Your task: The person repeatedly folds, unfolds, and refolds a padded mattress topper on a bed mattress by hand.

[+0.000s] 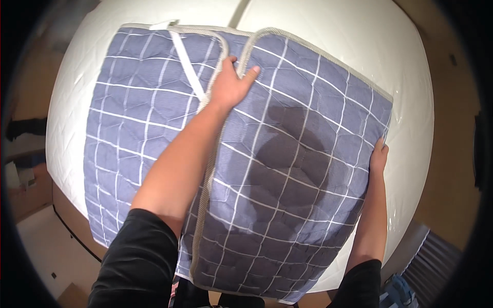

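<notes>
A quilted blue pad [292,165] with a white grid pattern and striped beige edging lies folded on a white mattress [408,115]. Its right section is raised and slants towards me, with my shadow on it. My left hand [233,82] is at the bound edge where the two sections meet, thumb and a finger apart; its other fingers are hidden, so its grip cannot be told. My right hand [379,156] grips the pad's right edge, fingers mostly behind the fabric. A white elastic strap [187,65] runs slantwise over the left section, from the top edge towards my left wrist.
Brown floor [450,154] borders the mattress on the right. A ribbed grey fabric [433,254] and a blue bundle [398,292] lie at the lower right. A dark cable [73,233] runs at the lower left, near blurred boxes and papers [23,175].
</notes>
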